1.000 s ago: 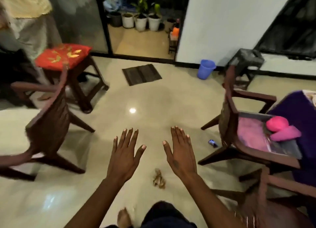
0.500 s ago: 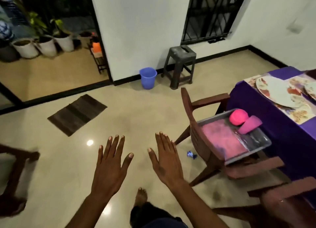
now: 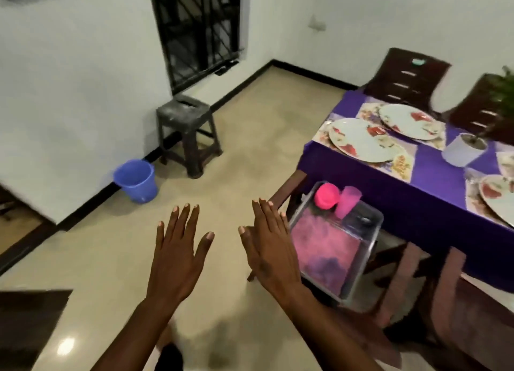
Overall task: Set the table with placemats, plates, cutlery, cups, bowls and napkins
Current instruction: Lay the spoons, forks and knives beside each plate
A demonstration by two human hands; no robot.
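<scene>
honestly the main risk is the clear tray (image 3: 358,284) sitting on the chair (image 3: 294,184) seat, not on the table (image 3: 417,201). it looks to overhang the seat edge toward the person, so a knock from the right hand (image 3: 274,255), which is just beside it, could tip it & dump everything on the floor. the pink cup (image 3: 347,205) lies on its side against the pink bowl (image 3: 326,196) at the tray's far end, both light plastic by the look, so they'd prob roll if the tray is lifted unevenly. pink napkins (image 3: 325,248) fill the near part & could slide out too.

both hands are empty, fingers straight & spread, palms down, held out in the air; left hand (image 3: 178,256) is over bare floor, touching nothing.

count, as far as visible:
- plates: 3 on the table, 2 at the far corner (image 3: 361,141) (image 3: 409,121), overlapping a bit, 1 cut off at the right edge (image 3: 498,195)
- placemats: at least 3, floral, under the plates; frame edge hides more
- cups: 1 pink; a white pot (image 3: 463,152) w/ a plant is on the table, not a cup
- bowls: 1 pink
- napkins: a stack, can't count
- cutlery: something dark in the tray, too blurred to tell
</scene>
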